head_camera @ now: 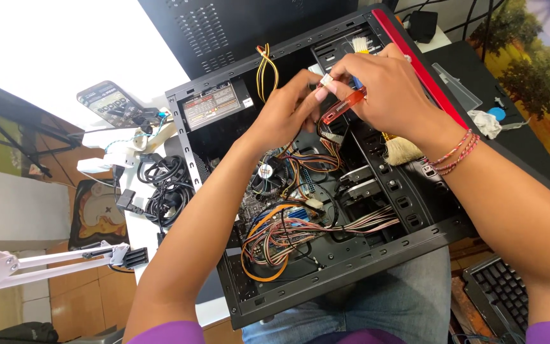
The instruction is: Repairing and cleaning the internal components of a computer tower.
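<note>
An open black computer case (351, 267) lies on its side in front of me, full of coloured wires (288, 236) and a circuit board. My left hand (284, 111) reaches into the upper middle of the case and pinches a small white connector (326, 81) on a cable. My right hand (383, 83) is just beside it, gripping a screwdriver with a clear orange handle (345, 105) whose end points toward the left hand. Both hands meet above the drive bays.
A small brush (402, 150) lies on the case's right side near my right wrist. A coil of black cables (167, 188) and a phone (109, 102) lie left of the case. A keyboard (501, 290) sits at lower right. A white lamp arm (33, 264) crosses lower left.
</note>
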